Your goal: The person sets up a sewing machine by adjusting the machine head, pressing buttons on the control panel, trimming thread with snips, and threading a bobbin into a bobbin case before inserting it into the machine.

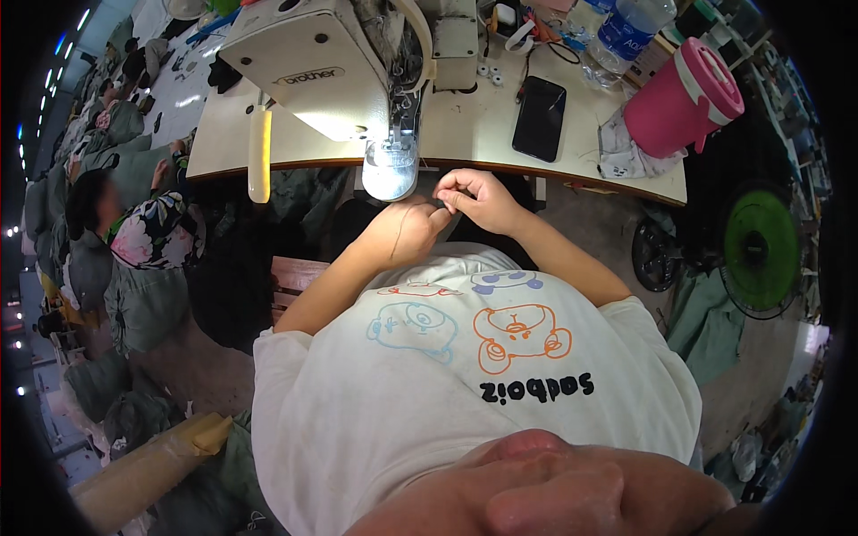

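My left hand (409, 230) and my right hand (485, 204) meet in front of my chest, just below the table edge. Both are closed, their fingertips pressed together. A thin dark thread (399, 234) lies across the back of my left hand. What the fingertips pinch is too small and hidden to make out. Right above my left hand is the lit, rounded end of a sewing machine (313, 76), which stands on the pale table (465, 134).
On the table lie a black phone (539, 118), a pink lidded jug (684, 98) on a cloth, a water bottle (626, 40) and small tools. A yellow-handled lever (259, 156) hangs left of the machine. A green fan (761, 250) stands right. Another person (156, 223) sits at left among cloth bundles.
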Available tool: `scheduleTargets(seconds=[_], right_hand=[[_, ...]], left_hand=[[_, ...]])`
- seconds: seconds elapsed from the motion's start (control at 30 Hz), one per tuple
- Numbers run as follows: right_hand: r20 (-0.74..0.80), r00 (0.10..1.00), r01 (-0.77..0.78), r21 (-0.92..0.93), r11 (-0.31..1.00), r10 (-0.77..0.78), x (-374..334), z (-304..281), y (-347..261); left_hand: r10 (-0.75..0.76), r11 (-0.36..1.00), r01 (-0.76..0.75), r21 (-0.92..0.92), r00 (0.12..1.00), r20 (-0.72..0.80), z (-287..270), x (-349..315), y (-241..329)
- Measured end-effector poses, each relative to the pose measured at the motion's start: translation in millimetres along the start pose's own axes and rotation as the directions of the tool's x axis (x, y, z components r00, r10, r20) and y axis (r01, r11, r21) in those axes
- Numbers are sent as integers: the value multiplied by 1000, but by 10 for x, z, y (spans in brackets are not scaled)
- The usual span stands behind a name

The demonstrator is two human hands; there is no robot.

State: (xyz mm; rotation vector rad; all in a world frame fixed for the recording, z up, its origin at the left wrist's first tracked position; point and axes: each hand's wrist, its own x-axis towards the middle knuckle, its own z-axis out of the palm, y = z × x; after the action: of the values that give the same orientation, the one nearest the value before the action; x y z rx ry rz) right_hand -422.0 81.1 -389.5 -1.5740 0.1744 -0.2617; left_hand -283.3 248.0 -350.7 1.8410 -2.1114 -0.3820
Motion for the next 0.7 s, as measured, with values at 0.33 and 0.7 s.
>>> scheduleTargets(seconds=[0.33, 0.7], right_hand=[[-75, 593, 513, -733, 448, -802, 215, 98, -1730], [-178, 907, 304, -350, 886, -382, 257, 224, -1431]], left_hand=[[90, 996, -90, 13, 996, 5, -230, -135, 441], [-79, 985, 66, 161, 994, 75, -87, -62, 314]])
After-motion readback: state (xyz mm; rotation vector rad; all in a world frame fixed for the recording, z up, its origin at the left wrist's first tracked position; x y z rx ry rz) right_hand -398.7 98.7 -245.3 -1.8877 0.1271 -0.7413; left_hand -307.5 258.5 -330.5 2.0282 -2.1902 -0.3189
